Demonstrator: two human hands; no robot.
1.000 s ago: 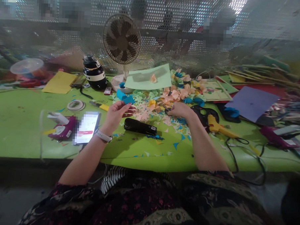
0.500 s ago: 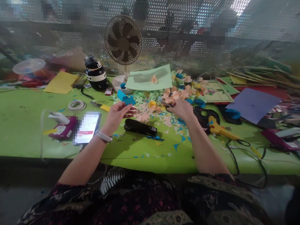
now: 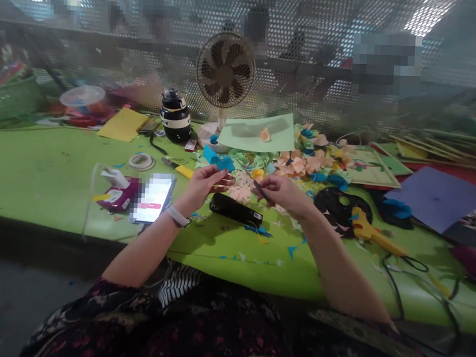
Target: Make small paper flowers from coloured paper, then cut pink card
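One folded blue paper piece (image 3: 218,160): pinched in your left hand (image 3: 204,186), fingers closed on its near edge.
Slim dark-handled tool (image 3: 260,190): held in your right hand (image 3: 288,195), fingers closed on its handle.
Black plastic stapler (image 3: 235,210): on the green tabletop (image 3: 56,178), between your forearms.

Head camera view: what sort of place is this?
Probably a paper-craft workspace, judging by the heap of paper flowers, the black stapler and the yellow glue gun on the green table.

craft workshop | green worktable (image 3: 56,176) | cut paper scraps (image 3: 241,189) | yellow glue gun (image 3: 373,234)
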